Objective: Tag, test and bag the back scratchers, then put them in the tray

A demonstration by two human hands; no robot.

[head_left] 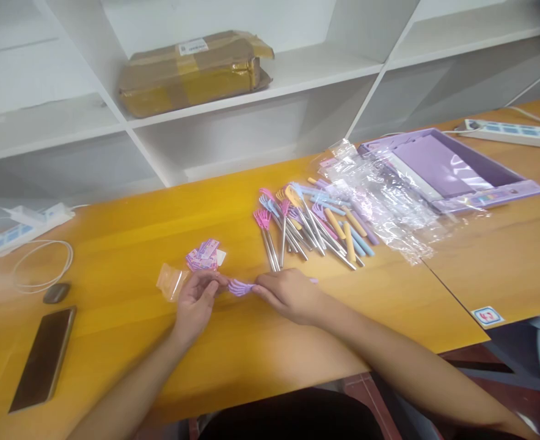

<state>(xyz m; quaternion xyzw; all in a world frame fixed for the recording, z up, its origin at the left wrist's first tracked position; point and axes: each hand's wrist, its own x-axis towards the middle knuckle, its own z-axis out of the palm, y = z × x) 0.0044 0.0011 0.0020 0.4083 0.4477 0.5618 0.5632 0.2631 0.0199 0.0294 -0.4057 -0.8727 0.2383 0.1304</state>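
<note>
Bare forearms (389,345) lead to fingers (211,288) flanking a purple scratcher's claw (239,288).

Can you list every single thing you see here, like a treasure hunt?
Shelving: 1, white, back
Parcel: 1, brown, on a shelf
Tabletop: at least 1, yellowish brown, below shelving
Power strips: 2, white, far left and far right
Cables: several, white, at power strips
Phone: 1, dark, left
Small gadget: 1, dark, above phone
Printed cards: several, pink and purple, centre
Small bag: at least 1, clear, near cards
Scratchers: many, mixed colours, piled centre
Wrappers: several, clear, right of pile
Box: 1, purple, right
Label: 1, white and blue, right table edge
Held scratcher: 1, purple, front centre
Left hand: 1, bare, at held scratcher's head
Right hand: 1, bare, gripping held scratcher
</note>
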